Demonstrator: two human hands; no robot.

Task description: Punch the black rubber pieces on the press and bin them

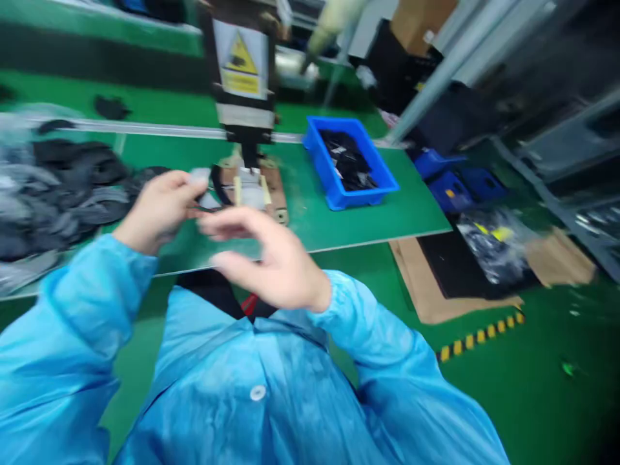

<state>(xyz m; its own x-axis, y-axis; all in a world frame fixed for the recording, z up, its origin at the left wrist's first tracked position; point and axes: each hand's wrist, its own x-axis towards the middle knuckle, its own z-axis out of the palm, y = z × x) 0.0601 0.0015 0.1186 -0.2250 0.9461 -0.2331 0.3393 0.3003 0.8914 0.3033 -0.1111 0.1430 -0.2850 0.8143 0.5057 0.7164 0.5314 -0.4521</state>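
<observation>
My left hand (165, 208) pinches a thin grey-and-white piece (199, 175) between thumb and fingers; its exact kind is blurred. Nearby, my right hand (274, 258) is held in front of the table edge, palm toward the left, thumb and fingers apart with nothing visible in them. Just beyond both hands is a press (249, 116) with a yellow warning label, its narrow head down over a pale fixture (252, 192) on a brown base. A black curved strip (220, 185) lies at the left side of that fixture.
Dark grey and black curved pieces (72, 187) are heaped on the green table (310, 226) at the left. A blue bin (361, 197) of small black parts stands right of the press. Cardboard (411, 278) and a plastic-wrapped bundle (494, 242) lie on the floor at right.
</observation>
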